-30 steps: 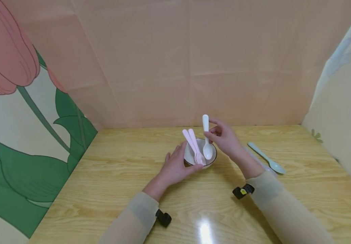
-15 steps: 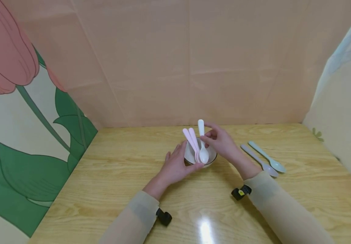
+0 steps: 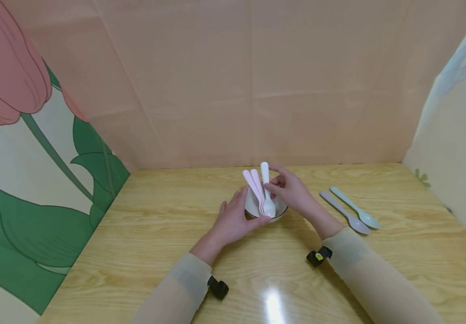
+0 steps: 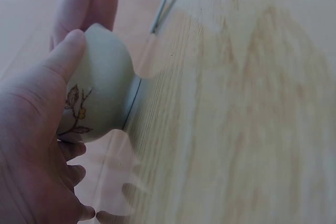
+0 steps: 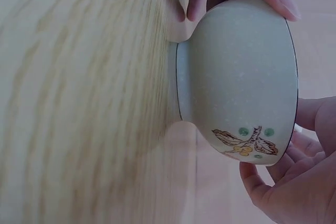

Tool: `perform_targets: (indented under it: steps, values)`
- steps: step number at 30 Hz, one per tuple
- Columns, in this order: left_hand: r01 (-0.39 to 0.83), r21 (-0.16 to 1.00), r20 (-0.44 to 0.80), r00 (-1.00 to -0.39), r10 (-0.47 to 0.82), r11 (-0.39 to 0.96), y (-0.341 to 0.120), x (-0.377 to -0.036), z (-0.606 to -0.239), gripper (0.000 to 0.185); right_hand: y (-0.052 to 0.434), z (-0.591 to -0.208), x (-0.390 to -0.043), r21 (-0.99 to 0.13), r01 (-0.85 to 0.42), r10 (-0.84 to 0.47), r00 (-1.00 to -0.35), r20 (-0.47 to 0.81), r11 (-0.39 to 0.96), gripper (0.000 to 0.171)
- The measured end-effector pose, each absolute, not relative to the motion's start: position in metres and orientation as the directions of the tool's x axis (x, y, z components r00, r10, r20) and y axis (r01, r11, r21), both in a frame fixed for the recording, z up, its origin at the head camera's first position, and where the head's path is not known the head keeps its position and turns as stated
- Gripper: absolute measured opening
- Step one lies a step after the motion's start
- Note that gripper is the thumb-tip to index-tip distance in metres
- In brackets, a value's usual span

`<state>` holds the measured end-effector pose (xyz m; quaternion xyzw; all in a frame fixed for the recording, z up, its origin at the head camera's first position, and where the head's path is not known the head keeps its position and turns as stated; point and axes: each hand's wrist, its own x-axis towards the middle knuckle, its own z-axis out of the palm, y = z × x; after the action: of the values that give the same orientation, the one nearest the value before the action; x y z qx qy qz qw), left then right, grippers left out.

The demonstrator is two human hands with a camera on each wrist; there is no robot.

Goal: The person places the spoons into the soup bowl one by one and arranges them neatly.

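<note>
A small off-white bowl [image 3: 280, 208] with a dark rim stands on the table; a leaf-and-berry pattern shows on its outside [image 5: 239, 72] in the right wrist view. My left hand [image 3: 235, 222] grips the bowl from the left, thumb [image 4: 73, 45] at the near rim and fingers spread round its side. Two pink utensils [image 3: 253, 183] lean in the bowl, handles up, their lower ends partly hidden. Between thumb and fingers my right hand [image 3: 293, 191] pinches a white spoon [image 3: 269, 208] by its handle. That spoon is upright beside the pink pair, its head down inside the bowl.
To the right, a lavender spoon [image 3: 342, 211] and a mint green spoon [image 3: 354, 207] lie side by side on the wooden table [image 3: 136, 234], near my right forearm. A pinkish sheet [image 3: 196, 90] forms the wall behind the table.
My right hand has moved the white spoon left and slightly down, closer to the pink utensils. The lavender spoon has come out from behind my right forearm. The left hand stays put.
</note>
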<state>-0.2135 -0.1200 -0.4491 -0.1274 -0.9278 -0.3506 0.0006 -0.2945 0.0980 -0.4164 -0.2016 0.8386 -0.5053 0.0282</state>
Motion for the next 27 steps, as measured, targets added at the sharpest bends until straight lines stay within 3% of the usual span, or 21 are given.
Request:
perform_targets:
  steps: [14,27]
  values:
    - [0.228,0.647,0.076,-0.969,0.236,0.727,-0.1197,-0.2122,-0.4486,0.117,0.0958,-0.4142,-0.2908,-0.837,-0.374,-0.386,-0.897,0.216,0.400,0.072]
    - [0.221,0.633,0.062,-0.970,0.235,0.742,-0.1201,-0.2115,-0.4481,0.119,0.0931,-0.4141,-0.2881,-0.767,-0.424,-0.395,-0.886,0.241,0.482,0.068]
